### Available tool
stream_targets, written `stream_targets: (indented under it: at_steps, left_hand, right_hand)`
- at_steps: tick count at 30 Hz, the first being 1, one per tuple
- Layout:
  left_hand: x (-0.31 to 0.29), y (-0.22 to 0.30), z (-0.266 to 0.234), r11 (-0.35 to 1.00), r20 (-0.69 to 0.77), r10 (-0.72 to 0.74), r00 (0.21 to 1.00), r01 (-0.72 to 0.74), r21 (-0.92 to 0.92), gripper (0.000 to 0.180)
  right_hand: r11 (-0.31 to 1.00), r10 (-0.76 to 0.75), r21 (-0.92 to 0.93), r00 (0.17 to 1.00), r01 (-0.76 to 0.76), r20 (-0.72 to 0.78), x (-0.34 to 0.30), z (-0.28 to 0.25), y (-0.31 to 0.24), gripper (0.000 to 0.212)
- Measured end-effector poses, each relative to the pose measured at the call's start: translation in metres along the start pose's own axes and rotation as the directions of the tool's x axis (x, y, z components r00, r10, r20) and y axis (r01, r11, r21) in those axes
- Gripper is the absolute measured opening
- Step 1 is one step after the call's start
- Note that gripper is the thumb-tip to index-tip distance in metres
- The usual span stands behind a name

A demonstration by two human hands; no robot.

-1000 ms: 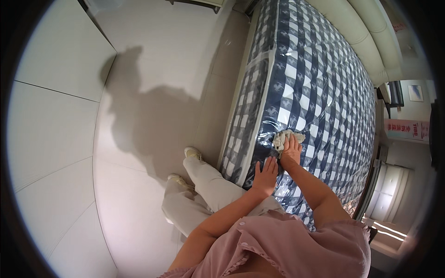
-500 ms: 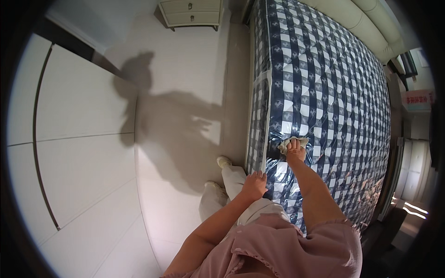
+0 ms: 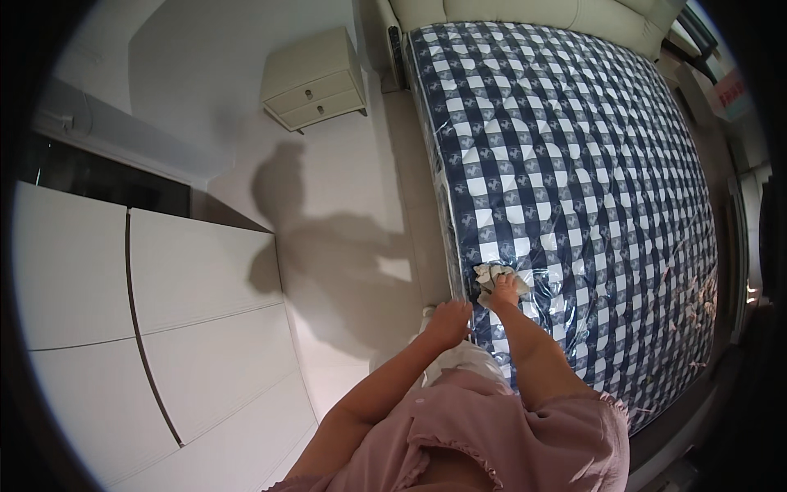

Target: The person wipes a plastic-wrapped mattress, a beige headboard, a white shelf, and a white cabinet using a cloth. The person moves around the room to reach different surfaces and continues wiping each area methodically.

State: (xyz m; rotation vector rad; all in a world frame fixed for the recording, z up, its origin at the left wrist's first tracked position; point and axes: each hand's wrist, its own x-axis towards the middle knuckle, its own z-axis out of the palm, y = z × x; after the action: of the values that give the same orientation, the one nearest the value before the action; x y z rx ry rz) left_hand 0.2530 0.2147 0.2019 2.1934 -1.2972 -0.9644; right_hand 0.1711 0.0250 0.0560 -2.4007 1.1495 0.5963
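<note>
A mattress [image 3: 566,164] with a dark blue and white checked cover lies under shiny clear plastic. My right hand [image 3: 504,292] is pressed down on a crumpled pale cloth [image 3: 490,272], its fingers over the cloth near the mattress's left edge. The plastic around the cloth shows creases and glare. Just beside that edge, my left hand [image 3: 449,323] is held with its fingers curled in. Nothing shows in it, though the undersides of its fingers are hidden.
A cream padded headboard [image 3: 533,11] stands at the far end. A two-drawer nightstand [image 3: 316,82] is at the far left. White cabinet panels [image 3: 205,271] line the left side. My shadow falls on the pale floor [image 3: 344,180] between them and the bed.
My right hand and the cloth have slid slightly left and nearer, toward the mattress edge. My left hand's fingers have curled in more. The view has shifted, showing more of the nightstand.
</note>
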Motion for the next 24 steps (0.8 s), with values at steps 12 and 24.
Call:
stream_targets:
  at_steps: [12,24]
  left_hand:
    - [0.024,-0.026,-0.062,0.982,0.068,0.153,0.986,-0.159,0.1,0.053]
    - [0.079,-0.074,-0.213,0.95,0.321,0.1,0.942,-0.186,0.249,0.063]
  right_hand:
    - [0.913,0.186,0.356,0.98,-0.2,0.074,-0.018,-0.008,-0.002,0.046]
    - [0.434,0.606,0.823,0.795,-0.368,0.036,-0.042,0.019,-0.025,0.045]
